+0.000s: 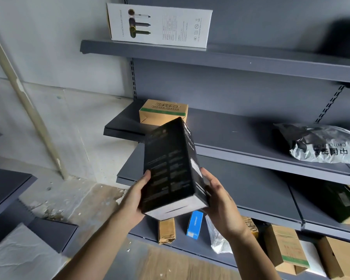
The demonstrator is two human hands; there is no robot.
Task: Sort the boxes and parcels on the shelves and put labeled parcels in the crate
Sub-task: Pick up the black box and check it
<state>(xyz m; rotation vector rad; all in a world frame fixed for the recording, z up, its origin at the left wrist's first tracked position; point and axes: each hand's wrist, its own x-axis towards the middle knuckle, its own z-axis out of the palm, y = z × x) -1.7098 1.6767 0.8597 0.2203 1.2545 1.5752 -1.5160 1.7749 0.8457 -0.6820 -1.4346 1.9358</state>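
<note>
I hold a tall black box (169,168) with small print in front of the grey shelves, tilted away from me. My left hand (134,196) grips its lower left edge, thumb on the printed face. My right hand (220,197) grips its lower right side, where a small white label shows. A brown box with a green band (163,112) sits on the middle shelf behind it. A grey-white postal parcel bag (321,144) lies on that shelf at the right. No crate is in view.
A white hair-dryer box (160,25) stands on the top shelf (230,59). The bottom shelf holds a taped brown parcel (166,231), a blue box (194,224), a silver bag (217,237) and cardboard boxes (285,247). A dark box (339,201) lies at the right. Another shelf unit (6,188) stands left.
</note>
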